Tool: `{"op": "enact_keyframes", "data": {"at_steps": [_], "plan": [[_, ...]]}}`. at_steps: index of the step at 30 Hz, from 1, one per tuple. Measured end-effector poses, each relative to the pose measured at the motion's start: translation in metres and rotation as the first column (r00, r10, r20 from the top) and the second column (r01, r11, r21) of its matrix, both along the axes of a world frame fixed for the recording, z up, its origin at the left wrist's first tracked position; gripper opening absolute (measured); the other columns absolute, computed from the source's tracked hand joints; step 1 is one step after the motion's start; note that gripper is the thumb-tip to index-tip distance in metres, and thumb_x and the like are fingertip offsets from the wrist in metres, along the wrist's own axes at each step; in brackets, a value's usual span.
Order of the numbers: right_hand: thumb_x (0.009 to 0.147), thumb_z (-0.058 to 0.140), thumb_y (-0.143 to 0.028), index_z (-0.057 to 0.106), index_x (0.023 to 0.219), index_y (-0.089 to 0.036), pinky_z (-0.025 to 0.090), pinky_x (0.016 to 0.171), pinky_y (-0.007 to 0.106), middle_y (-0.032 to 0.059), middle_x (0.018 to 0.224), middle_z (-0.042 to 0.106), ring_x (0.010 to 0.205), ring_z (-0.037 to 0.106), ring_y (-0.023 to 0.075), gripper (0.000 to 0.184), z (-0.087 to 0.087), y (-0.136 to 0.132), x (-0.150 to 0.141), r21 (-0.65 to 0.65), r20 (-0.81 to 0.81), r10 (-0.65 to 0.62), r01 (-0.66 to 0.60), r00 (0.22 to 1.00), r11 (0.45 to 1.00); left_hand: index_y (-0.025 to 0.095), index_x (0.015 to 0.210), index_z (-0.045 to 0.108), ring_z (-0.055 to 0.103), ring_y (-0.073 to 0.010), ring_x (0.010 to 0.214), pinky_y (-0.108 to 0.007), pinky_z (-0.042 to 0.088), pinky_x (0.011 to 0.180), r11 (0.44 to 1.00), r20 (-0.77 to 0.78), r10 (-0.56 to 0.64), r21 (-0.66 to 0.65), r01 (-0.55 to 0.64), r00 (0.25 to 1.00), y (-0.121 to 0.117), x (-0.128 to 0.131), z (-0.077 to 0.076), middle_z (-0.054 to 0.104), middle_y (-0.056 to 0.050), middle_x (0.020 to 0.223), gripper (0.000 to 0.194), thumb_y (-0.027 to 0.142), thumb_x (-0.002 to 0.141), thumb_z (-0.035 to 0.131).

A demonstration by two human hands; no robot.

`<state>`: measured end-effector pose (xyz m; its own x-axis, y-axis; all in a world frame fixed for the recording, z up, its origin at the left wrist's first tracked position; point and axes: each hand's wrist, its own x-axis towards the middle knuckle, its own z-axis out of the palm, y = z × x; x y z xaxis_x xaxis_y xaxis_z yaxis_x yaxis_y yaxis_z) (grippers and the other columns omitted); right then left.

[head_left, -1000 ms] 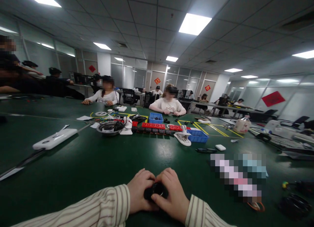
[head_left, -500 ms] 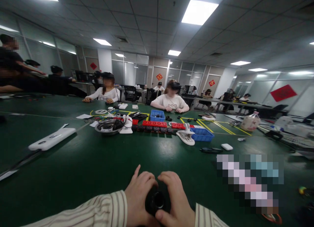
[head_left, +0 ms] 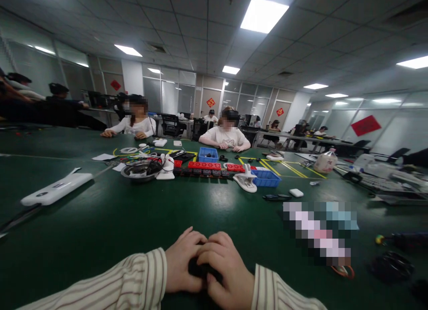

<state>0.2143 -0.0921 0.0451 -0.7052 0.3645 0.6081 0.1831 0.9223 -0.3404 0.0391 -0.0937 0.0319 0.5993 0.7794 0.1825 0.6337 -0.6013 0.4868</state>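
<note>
My left hand (head_left: 182, 261) and my right hand (head_left: 225, 270) meet at the bottom middle of the view, over the green table (head_left: 110, 229). Both have their fingers curled round a small black round object (head_left: 197, 270), which shows only as a dark patch between them. The right hand's fingers lie over the top of it and hide most of it. Striped sleeves cover both forearms.
A white power strip (head_left: 55, 189) lies left. Further back sit a dark bowl of cables (head_left: 138, 169), red and black blocks (head_left: 203, 167), a white clip (head_left: 245, 180) and blue bins (head_left: 265, 178). Two people sit across the table. Dark gear (head_left: 391, 265) lies right.
My right hand has closed over the black object, hiding the round opening that showed before. The view has shifted slightly, so things on the table sit a little further left.
</note>
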Motion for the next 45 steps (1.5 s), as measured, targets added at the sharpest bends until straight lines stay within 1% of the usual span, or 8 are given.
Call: {"op": "enact_keyframes", "data": {"at_steps": [5,9,14,17,21,31,37,45], "plan": [[0.074,0.037,-0.030,0.052,0.098,-0.019,0.038,0.086,0.037,0.0049,0.096,0.065,0.095,0.054,0.0201,0.030,0.002,0.002,0.002,0.027,-0.059,0.075,-0.073,0.995,0.997,0.026,0.119,0.053,0.048,-0.0327,0.114,-0.062,0.016,0.106,1.000,0.012,-0.022,0.019,0.022,1.000,0.000,-0.004,-0.011,0.055,-0.007,0.118,0.069,0.037,0.056,0.077],[0.085,0.030,-0.063,0.051,0.106,-0.016,0.040,0.083,0.037,0.0094,0.099,0.060,0.091,0.054,0.0214,0.056,-0.004,0.004,0.003,-0.014,-0.111,-0.096,0.096,0.989,0.995,0.022,0.127,0.044,0.046,-0.0365,0.118,-0.063,0.017,0.106,0.996,0.046,0.014,0.092,-0.018,0.999,0.004,-0.010,-0.029,0.052,-0.011,0.125,0.089,0.052,0.052,0.079],[0.075,0.025,-0.083,0.053,0.094,-0.016,0.039,0.074,0.034,0.0057,0.086,0.055,0.078,0.050,0.0188,0.075,-0.019,0.008,0.000,-0.067,-0.094,-0.280,0.275,0.955,0.959,0.020,0.113,0.051,0.051,-0.0347,0.109,-0.063,0.019,0.106,0.987,0.046,0.080,0.136,-0.085,0.996,0.003,-0.008,-0.030,0.057,-0.010,0.114,0.082,0.061,0.047,0.078],[0.071,0.039,-0.082,0.051,0.086,-0.017,0.038,0.072,0.033,0.0034,0.081,0.053,0.074,0.049,0.0174,0.069,-0.023,0.010,-0.002,-0.045,-0.022,-0.325,0.324,0.945,0.945,0.020,0.098,0.056,0.055,-0.0302,0.100,-0.059,0.021,0.106,0.988,0.024,0.088,0.128,-0.090,0.996,0.002,-0.004,-0.022,0.059,-0.007,0.101,0.062,0.061,0.054,0.073],[0.073,0.056,-0.063,0.051,0.081,-0.018,0.038,0.074,0.033,0.0019,0.079,0.055,0.077,0.049,0.0177,0.046,-0.020,0.010,-0.002,0.002,0.063,-0.322,0.323,0.945,0.946,0.021,0.091,0.057,0.057,-0.0244,0.091,-0.056,0.021,0.106,0.994,0.018,0.062,0.086,-0.063,0.998,0.001,0.000,-0.011,0.058,-0.003,0.093,0.035,0.035,0.061,0.068],[0.066,0.038,-0.025,0.050,0.086,-0.021,0.038,0.084,0.033,0.0006,0.088,0.065,0.089,0.054,0.0165,0.023,-0.016,0.007,-0.001,0.045,-0.005,0.024,-0.024,1.000,0.999,0.023,0.089,0.062,0.056,-0.0263,0.098,-0.054,0.021,0.107,1.000,-0.005,0.010,0.027,-0.010,1.000,0.001,0.000,-0.008,0.060,-0.001,0.098,0.033,0.022,0.057,0.067],[0.086,0.033,-0.050,0.050,0.096,-0.019,0.040,0.084,0.034,0.0061,0.094,0.063,0.092,0.056,0.0186,0.037,-0.005,0.004,0.000,0.026,-0.100,0.051,-0.049,0.994,0.998,0.020,0.114,0.053,0.050,-0.0328,0.111,-0.058,0.019,0.107,0.990,0.037,0.060,0.128,-0.064,0.998,0.000,-0.003,-0.018,0.058,-0.008,0.111,0.066,0.052,0.060,0.073],[0.080,0.029,-0.077,0.052,0.085,-0.017,0.038,0.068,0.032,0.0045,0.081,0.054,0.074,0.049,0.0179,0.065,-0.018,0.009,-0.002,-0.064,-0.121,-0.214,0.207,0.969,0.976,0.019,0.088,0.057,0.057,-0.0257,0.089,-0.061,0.017,0.106,0.997,0.028,0.071,0.001,-0.071,0.997,-0.001,0.003,-0.002,0.058,-0.003,0.089,0.039,0.045,0.062,0.070]]}}
